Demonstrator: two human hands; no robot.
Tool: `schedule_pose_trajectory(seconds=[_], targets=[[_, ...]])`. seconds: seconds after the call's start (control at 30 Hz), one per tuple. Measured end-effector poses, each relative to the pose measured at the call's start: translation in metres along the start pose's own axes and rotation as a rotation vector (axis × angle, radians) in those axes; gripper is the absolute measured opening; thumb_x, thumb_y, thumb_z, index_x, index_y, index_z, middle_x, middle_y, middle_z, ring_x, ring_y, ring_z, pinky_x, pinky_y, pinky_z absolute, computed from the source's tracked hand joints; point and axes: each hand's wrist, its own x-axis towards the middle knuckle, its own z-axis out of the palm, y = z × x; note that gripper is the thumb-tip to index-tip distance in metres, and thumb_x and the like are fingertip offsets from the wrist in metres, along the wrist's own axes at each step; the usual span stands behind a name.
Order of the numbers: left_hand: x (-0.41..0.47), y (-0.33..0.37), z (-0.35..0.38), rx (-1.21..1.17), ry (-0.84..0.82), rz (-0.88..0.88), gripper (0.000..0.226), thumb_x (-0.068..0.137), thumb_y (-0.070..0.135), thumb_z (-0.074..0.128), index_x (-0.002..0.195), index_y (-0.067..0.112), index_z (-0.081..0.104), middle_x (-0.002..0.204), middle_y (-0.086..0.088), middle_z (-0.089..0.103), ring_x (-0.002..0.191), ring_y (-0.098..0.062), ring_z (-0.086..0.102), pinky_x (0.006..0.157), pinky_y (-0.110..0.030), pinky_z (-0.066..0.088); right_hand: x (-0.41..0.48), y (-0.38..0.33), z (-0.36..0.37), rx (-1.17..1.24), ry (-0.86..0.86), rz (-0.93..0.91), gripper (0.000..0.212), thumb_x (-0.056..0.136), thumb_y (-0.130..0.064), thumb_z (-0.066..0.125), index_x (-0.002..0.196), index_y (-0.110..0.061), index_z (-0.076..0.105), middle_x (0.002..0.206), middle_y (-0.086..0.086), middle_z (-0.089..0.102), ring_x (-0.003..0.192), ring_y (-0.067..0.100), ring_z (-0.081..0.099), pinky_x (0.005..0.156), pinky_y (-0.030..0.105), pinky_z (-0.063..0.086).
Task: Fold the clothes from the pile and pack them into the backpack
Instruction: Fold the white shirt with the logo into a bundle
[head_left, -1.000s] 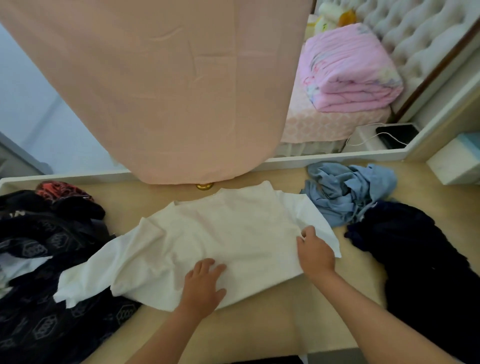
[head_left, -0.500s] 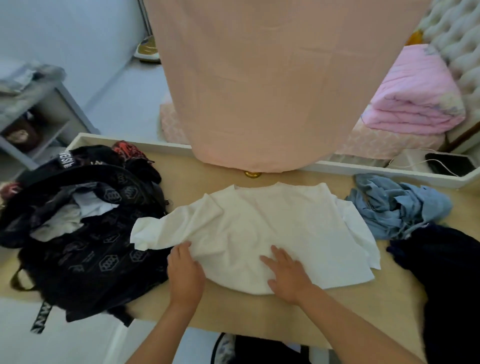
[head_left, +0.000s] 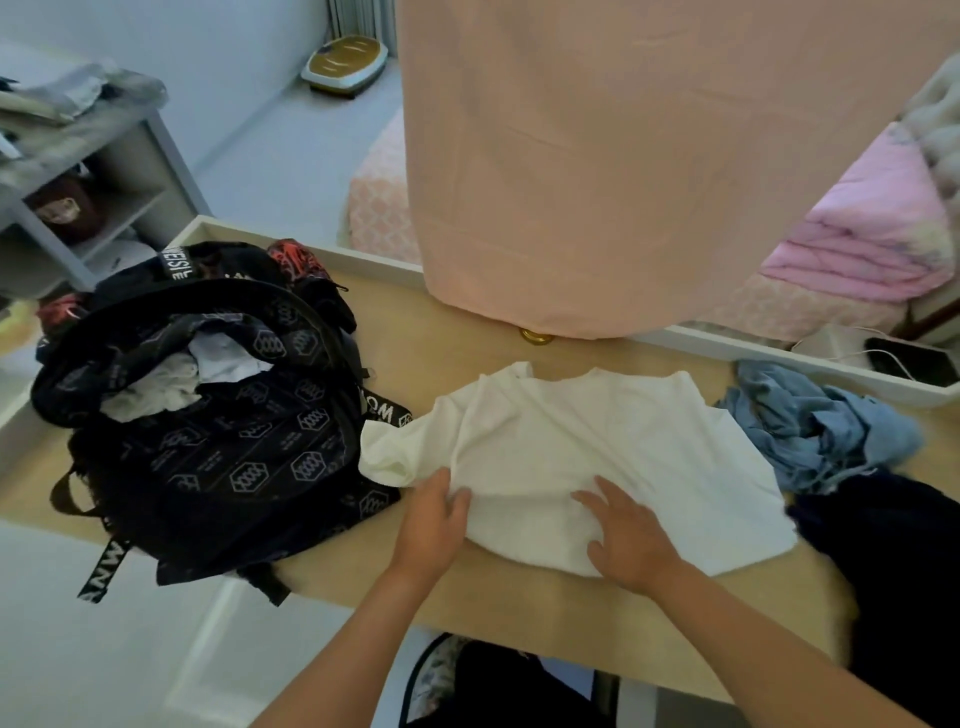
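A white shirt lies spread on the wooden table. My left hand grips its near left edge, where the left sleeve is bunched up. My right hand presses flat on the near middle of the shirt with fingers spread. A black patterned backpack lies open on the table's left end, with light clothes inside. To the right of the shirt lie a crumpled blue garment and a dark navy garment.
A pink cloth hangs over the back of the table. Behind it stand a bed with a folded pink quilt. A grey shelf unit is at the far left. A phone on a cable lies on the white ledge.
My view swung left, bringing the backpack into sight. My right hand moved from the shirt's right edge to its near middle. My left hand shifted to the shirt's left edge and gathered the sleeve inward.
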Motion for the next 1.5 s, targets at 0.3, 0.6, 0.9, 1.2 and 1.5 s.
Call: schedule_pose_trajectory(seconds=[0.3, 0.6, 0.9, 1.2, 1.5], targets=[[-0.015, -0.032, -0.04, 0.933, -0.532, -0.344, 0.031, 0.102, 0.017, 0.035, 0.129, 0.009, 0.047, 0.135, -0.012, 0.052, 0.123, -0.027, 0.052, 0.101, -0.032, 0.042, -0.002, -0.045, 0.026, 0.138, -0.062, -0.158, 0.049, 0.094, -0.03, 0.049, 0.143, -0.029, 0.043, 0.136, -0.003, 0.042, 0.127, 0.019, 0.041, 0.105, 0.031, 0.037], [0.02, 0.011, 0.007, 0.799, -0.32, 0.38, 0.04, 0.075, 0.006, 0.063, 0.112, 0.017, 0.057, 0.113, -0.003, 0.054, 0.104, -0.032, 0.056, 0.075, -0.035, 0.041, 0.018, -0.036, 0.005, 0.049, -0.073, -0.001, 0.076, 0.094, -0.038, 0.049, 0.157, -0.038, 0.007, 0.165, -0.001, -0.012, 0.152, 0.023, -0.006, 0.119, 0.053, 0.019], [0.066, -0.002, 0.0, 0.965, -0.071, -0.031, 0.065, 0.079, 0.018, 0.056, 0.142, 0.026, 0.041, 0.16, -0.013, 0.015, 0.118, -0.034, 0.042, 0.089, -0.042, 0.041, 0.054, 0.002, -0.023, -0.022, 0.099, 0.022, 0.046, 0.094, -0.031, 0.048, 0.14, -0.028, 0.046, 0.137, 0.002, 0.043, 0.121, 0.021, 0.046, 0.096, 0.034, 0.042], [0.139, 0.013, -0.017, 0.354, 0.073, -0.308, 0.08, 0.081, -0.016, 0.043, 0.151, 0.019, 0.027, 0.142, -0.014, 0.041, 0.119, -0.03, 0.052, 0.094, -0.038, 0.049, 0.16, 0.018, -0.09, 0.038, 0.198, -0.065, 0.048, 0.099, -0.016, 0.045, 0.146, -0.026, 0.041, 0.146, 0.001, 0.043, 0.124, 0.025, 0.05, 0.099, 0.039, 0.046], [0.157, 0.022, -0.036, 0.064, 0.339, -0.278, 0.035, 0.085, -0.005, 0.044, 0.102, 0.019, 0.063, 0.094, 0.003, 0.061, 0.09, -0.018, 0.059, 0.069, -0.023, 0.047, 0.19, 0.03, -0.089, -0.124, 0.319, -0.092, 0.018, 0.095, -0.024, 0.052, 0.11, -0.027, 0.061, 0.113, -0.002, 0.059, 0.103, 0.021, 0.058, 0.095, 0.037, 0.037]])
